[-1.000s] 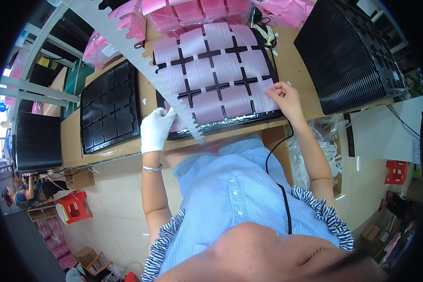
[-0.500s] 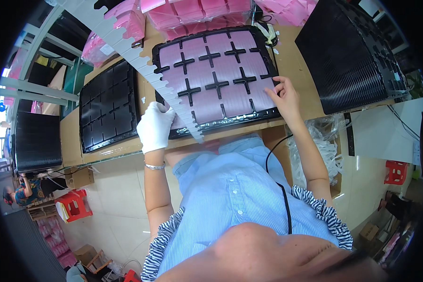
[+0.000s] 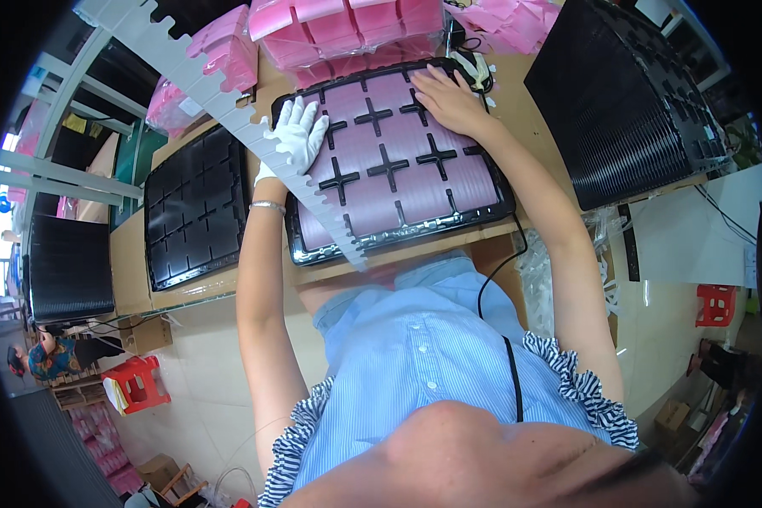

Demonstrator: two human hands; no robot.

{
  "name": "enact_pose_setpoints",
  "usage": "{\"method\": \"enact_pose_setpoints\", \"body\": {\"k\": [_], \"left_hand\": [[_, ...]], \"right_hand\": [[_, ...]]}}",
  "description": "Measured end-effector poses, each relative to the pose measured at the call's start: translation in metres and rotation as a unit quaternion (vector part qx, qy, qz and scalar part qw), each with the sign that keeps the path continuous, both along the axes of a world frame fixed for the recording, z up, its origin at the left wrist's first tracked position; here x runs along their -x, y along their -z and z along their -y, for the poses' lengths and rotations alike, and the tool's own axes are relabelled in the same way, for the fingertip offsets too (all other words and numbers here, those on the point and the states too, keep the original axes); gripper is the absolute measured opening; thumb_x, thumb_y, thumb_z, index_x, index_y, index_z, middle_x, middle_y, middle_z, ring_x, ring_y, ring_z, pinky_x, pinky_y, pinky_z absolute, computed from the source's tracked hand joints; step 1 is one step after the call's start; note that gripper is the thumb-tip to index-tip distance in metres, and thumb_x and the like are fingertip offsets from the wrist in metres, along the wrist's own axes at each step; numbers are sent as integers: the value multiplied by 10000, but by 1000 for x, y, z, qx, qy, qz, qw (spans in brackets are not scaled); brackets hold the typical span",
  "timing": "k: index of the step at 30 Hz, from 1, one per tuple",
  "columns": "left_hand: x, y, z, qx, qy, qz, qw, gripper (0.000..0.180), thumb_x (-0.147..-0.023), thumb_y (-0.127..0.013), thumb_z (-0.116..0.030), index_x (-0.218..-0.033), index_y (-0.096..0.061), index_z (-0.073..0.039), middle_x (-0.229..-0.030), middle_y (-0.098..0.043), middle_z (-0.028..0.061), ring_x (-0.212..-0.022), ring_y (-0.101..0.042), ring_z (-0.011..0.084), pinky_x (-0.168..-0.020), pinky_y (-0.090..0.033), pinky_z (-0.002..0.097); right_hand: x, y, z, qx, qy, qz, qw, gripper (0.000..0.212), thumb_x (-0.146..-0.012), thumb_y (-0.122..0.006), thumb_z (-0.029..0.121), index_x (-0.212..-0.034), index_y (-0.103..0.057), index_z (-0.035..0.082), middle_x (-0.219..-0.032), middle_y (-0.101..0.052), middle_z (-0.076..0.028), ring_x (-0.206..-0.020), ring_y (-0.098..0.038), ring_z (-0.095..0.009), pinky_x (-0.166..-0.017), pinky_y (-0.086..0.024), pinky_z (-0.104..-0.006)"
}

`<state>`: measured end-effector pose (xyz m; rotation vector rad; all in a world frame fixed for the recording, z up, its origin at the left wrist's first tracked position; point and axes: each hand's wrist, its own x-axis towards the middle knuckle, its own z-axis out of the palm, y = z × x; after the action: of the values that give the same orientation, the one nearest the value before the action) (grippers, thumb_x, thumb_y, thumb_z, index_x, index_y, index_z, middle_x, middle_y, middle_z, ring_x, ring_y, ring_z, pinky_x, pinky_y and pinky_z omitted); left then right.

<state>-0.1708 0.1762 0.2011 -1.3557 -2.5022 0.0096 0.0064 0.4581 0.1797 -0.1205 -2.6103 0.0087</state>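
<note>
A black tray [image 3: 436, 227] with cross-shaped dividers lies in front of me on the bench. Pale pink sheets [image 3: 363, 142] fill its compartments. My left hand [image 3: 296, 140], in a white glove, rests at the tray's far left part with its fingers spread. My bare right hand [image 3: 450, 100] lies flat across the far right part, fingertips near the far rim. Neither hand grips anything. A grey strip with toothed edges [image 3: 254, 135] crosses the view from the upper left and hides part of the tray's left side.
Another black tray [image 3: 196, 207] lies to the left. A tall stack of black trays [image 3: 610, 110] stands at the right, another stack [image 3: 69, 262] at far left. Pink bundles in clear wrap [image 3: 347, 30] sit behind. Red stools [image 3: 140, 385] and a person [image 3: 52, 356] are beyond.
Both hands have moved away from me over the tray: the left from its near left corner, the right from its right edge. The left fingers have spread. The tray has shifted slightly.
</note>
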Motion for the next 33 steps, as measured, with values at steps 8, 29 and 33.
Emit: {"method": "enact_pose_setpoints", "body": {"k": [8,29,33], "left_hand": [[7,3,-9,-20,-47,22,998,595,-978,-267,-502,-1371,-474,-106,-1427,-453,82,-1368,-346,241,-1125,-157,535],[-120,-51,148,-12,176,198,964,254,-931,-483,-199,-1051,-669,-73,-1084,-679,89,-1078,-603,236,-1087,-298,427],[-145,-47,134,-65,106,54,991,239,-922,-502,-190,-1000,-684,-57,-1039,-691,105,-1035,-628,247,-1053,-342,410]], "right_hand": [[8,5,-20,15,77,59,995,462,-968,-378,383,-1271,-558,84,-1345,-534,-56,-1328,-394,-232,-1103,-184,-582],[-205,-59,72,92,-111,125,982,287,-902,-538,155,-1153,-641,62,-1199,-632,-67,-1195,-540,-220,-1130,-227,-516],[-194,-61,87,26,-61,99,993,267,-909,-538,186,-1103,-668,58,-1192,-636,-56,-1221,-515,-212,-1124,-239,-508]]}}
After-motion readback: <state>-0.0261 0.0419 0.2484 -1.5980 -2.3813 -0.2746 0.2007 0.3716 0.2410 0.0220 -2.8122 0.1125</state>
